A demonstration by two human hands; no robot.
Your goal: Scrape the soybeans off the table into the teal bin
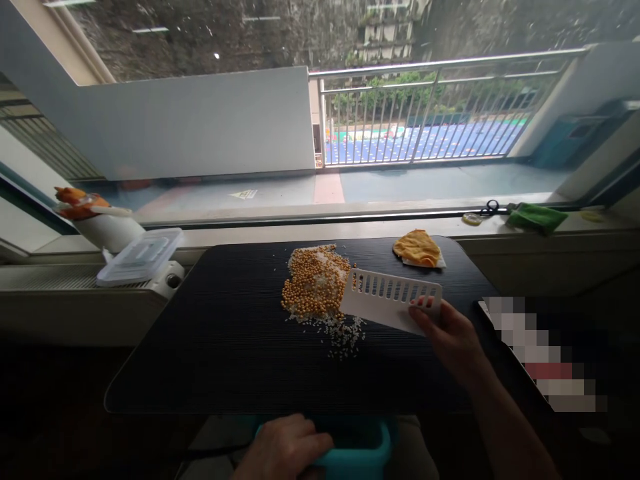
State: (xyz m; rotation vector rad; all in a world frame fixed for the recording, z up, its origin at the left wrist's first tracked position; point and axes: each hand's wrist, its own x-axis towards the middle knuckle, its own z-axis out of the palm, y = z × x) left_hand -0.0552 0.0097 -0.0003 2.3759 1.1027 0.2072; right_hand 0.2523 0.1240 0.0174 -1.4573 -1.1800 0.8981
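My right hand (453, 337) grips the right end of a flat white plastic panel with a row of slots (375, 309). The panel's left edge touches the right side of a heap of yellow soybeans (313, 283). White rice grains (345, 337) are mixed into the heap and scattered along its near side. Below the table's front edge, my left hand (285, 447) is closed over the rim of a teal plastic container (357, 457). The container's inside is dark, and its lower part is out of view.
The black table (210, 340) has a folded yellow cloth (417, 248) at its back right. A clear plastic lid (143, 257) rests on the radiator at left. Scissors (491, 208) and a green cloth (537, 217) lie on the windowsill. Part of the right side is pixelated.
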